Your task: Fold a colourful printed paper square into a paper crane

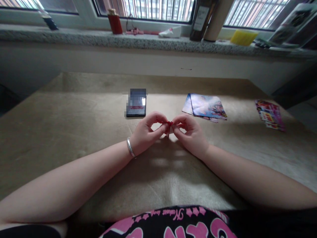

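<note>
Between my fingertips is a small dark red piece (pixel 169 125), thin and partly hidden; I cannot make out whether it is paper, cord or something else. My left hand (pixel 151 130), with a silver bangle (pixel 130 147) on its wrist, pinches it from the left with thumb and forefinger. From the other side my right hand (pixel 189 133) pinches it the same way, and the fingertips of both hands nearly meet. Both hands are over the middle of the table. A phone (pixel 137 103) lies just beyond my left hand, and picture cards (pixel 208 105) lie beyond my right.
The table (pixel 81 109) has a pale brown cover. Colourful packets (pixel 270 115) lie at its right side. Along the stone windowsill (pixel 86 38) stand a red lighter-like object (pixel 115 21), a dark bottle (pixel 201 19) and a yellow block (pixel 244 37).
</note>
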`<action>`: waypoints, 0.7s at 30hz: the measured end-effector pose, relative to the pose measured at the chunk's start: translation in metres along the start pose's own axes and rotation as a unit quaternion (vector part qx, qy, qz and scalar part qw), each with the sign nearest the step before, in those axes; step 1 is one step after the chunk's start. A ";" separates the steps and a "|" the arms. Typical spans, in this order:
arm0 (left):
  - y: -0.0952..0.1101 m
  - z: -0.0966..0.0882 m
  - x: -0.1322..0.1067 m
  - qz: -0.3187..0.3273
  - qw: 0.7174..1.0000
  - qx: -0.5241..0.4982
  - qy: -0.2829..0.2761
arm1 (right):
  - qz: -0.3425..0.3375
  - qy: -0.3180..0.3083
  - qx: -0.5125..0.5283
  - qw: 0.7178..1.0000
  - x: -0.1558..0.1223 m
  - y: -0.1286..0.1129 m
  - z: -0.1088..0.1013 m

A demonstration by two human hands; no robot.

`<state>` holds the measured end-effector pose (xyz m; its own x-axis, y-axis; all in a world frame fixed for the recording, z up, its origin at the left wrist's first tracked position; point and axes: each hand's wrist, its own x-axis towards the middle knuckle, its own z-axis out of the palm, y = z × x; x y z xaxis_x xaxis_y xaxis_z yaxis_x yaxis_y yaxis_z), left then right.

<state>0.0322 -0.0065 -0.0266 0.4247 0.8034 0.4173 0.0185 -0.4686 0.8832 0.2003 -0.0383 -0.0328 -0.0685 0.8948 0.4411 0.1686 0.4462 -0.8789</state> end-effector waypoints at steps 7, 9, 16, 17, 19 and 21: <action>0.004 0.006 -0.001 -0.021 0.999 -0.033 0.014 | -0.020 -0.008 0.008 1.000 0.000 -0.002 0.001; 0.007 0.009 -0.001 -0.036 0.998 -0.049 0.017 | -0.026 -0.009 0.001 1.000 0.001 -0.001 0.002; 0.006 0.009 -0.002 -0.058 0.993 -0.105 -0.001 | -0.035 -0.021 -0.003 0.999 0.000 -0.002 0.001; 0.005 0.009 -0.002 -0.058 0.992 -0.110 -0.006 | -0.037 -0.019 -0.002 0.999 -0.001 -0.002 0.001; 0.003 0.008 -0.002 -0.056 0.992 -0.110 -0.012 | -0.043 -0.016 -0.002 0.999 0.000 -0.002 0.002; 0.002 0.008 -0.001 -0.048 0.993 -0.105 -0.011 | -0.050 -0.012 -0.010 0.999 0.000 -0.002 0.002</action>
<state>0.0391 -0.0111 -0.0273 0.4497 0.8317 0.3256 -0.1275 -0.3010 0.9451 0.1985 -0.0390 -0.0316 -0.1096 0.8457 0.5222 0.1783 0.5336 -0.8267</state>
